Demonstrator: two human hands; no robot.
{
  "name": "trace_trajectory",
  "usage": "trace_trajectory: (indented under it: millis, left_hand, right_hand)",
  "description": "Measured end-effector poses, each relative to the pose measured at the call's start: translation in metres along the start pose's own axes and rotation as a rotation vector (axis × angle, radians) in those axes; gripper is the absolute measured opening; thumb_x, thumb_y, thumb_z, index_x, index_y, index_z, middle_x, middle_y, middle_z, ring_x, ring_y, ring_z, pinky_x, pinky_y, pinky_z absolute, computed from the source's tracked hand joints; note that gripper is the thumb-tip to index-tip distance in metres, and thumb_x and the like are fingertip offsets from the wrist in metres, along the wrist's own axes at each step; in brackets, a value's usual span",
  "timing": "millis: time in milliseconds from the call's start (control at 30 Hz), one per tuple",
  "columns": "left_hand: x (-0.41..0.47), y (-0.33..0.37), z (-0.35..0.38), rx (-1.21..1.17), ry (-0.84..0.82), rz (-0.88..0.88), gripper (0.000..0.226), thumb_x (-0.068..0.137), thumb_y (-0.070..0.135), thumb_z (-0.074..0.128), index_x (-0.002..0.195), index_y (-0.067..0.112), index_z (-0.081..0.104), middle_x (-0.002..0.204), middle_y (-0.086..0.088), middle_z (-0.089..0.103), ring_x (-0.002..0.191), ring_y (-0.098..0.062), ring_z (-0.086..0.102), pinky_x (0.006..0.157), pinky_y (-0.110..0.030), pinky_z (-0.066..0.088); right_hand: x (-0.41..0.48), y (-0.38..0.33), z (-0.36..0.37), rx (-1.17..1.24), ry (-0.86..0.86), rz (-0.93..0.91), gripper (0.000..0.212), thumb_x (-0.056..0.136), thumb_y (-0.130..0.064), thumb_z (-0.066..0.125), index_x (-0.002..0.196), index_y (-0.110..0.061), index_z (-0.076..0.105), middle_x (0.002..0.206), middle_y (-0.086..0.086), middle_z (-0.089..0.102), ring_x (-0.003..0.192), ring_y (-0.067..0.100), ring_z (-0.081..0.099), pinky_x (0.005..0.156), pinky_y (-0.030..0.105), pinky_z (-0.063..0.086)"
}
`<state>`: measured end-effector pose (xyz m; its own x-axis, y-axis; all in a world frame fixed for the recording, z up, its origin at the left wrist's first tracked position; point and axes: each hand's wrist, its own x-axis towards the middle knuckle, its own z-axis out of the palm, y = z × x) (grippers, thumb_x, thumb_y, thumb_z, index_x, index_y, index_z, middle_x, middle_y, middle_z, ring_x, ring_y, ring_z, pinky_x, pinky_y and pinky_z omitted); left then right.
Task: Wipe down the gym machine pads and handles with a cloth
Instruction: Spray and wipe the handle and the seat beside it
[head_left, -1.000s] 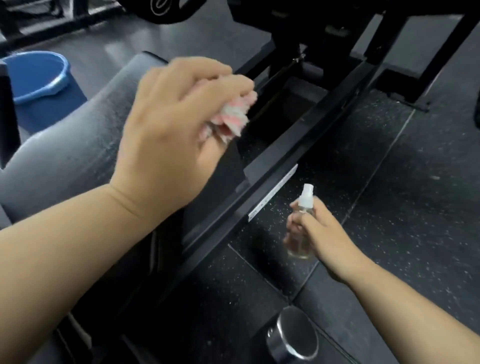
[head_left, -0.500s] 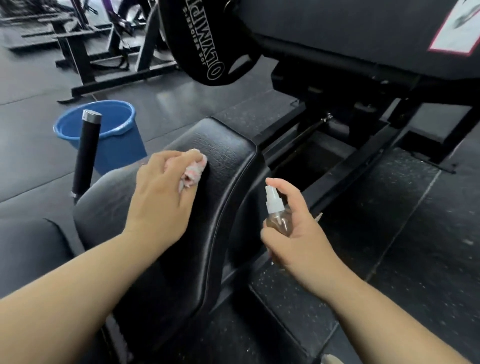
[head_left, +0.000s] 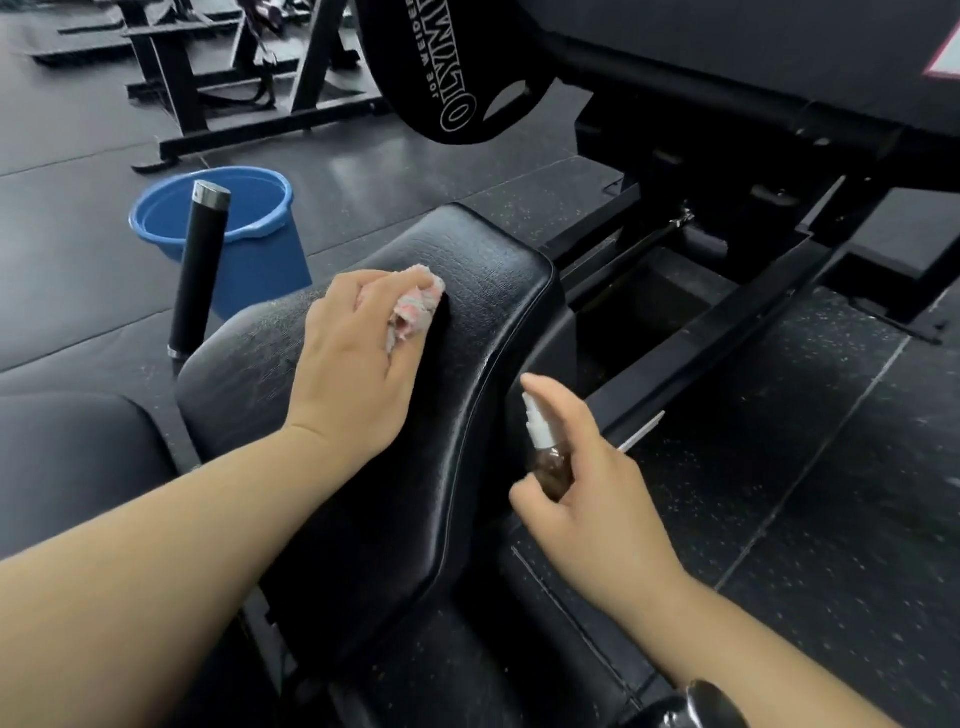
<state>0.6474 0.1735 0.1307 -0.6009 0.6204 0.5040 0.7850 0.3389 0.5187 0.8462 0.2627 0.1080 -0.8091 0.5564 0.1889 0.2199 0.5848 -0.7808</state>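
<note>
My left hand (head_left: 353, 364) grips a bunched pink and white cloth (head_left: 414, 312) and presses it onto the top of a black vinyl seat pad (head_left: 483, 270) of the gym machine. To the right of the pad's edge, my right hand (head_left: 587, 499) holds a small brown spray bottle (head_left: 548, 462) with a white nozzle, the forefinger lying over the top. The pad's left part looks dull and streaked. A black cylindrical handle (head_left: 200, 270) with a metal cap stands upright left of the pad.
A blue bucket (head_left: 260, 228) sits on the dark rubber floor behind the handle. A black weight plate (head_left: 457, 67) and the machine's black frame (head_left: 753, 312) rise beyond the pad. Another metal-capped handle (head_left: 711, 706) shows at the bottom right. More racks stand at the far left.
My left hand came down from mid-air and set the cloth on the pad, then slid slightly forward. My right hand lifted the spray bottle from near the floor up beside the pad.
</note>
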Motion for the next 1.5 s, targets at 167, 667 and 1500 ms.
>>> trace_trajectory:
  millis: [167, 667, 1500]
  left_hand:
    - [-0.005, 0.004, -0.008, 0.046, -0.050, -0.002, 0.036, 0.098, 0.034, 0.045, 0.132, 0.030, 0.056, 0.126, -0.004, 0.050, 0.114, -0.031, 0.048, 0.102, -0.029, 0.027]
    - [-0.029, 0.007, -0.023, 0.129, -0.134, -0.008, 0.039, 0.097, 0.031, 0.046, 0.134, 0.027, 0.055, 0.129, -0.008, 0.051, 0.114, -0.034, 0.048, 0.101, -0.029, 0.027]
    - [0.025, -0.039, -0.023, 0.046, 0.048, -0.280, 0.023, 0.099, 0.030, 0.049, 0.117, 0.035, 0.063, 0.115, 0.004, 0.059, 0.107, -0.024, 0.050, 0.091, -0.029, 0.027]
  right_hand:
    - [-0.042, 0.014, 0.012, -0.237, -0.037, -0.107, 0.069, 0.080, -0.021, 0.062, 0.126, -0.057, 0.027, 0.100, -0.008, 0.061, 0.076, 0.008, 0.056, 0.069, 0.022, 0.044]
    - [-0.057, 0.008, 0.009, -0.308, -0.041, -0.206, 0.074, 0.082, -0.026, 0.054, 0.138, -0.058, 0.019, 0.091, -0.011, 0.049, 0.070, 0.015, 0.054, 0.061, 0.032, 0.051]
    - [0.222, -0.063, -0.102, -0.592, -0.378, -0.083, 0.058, 0.086, -0.011, 0.058, 0.125, -0.050, 0.040, 0.074, -0.008, 0.053, 0.058, 0.010, 0.048, 0.055, 0.024, 0.041]
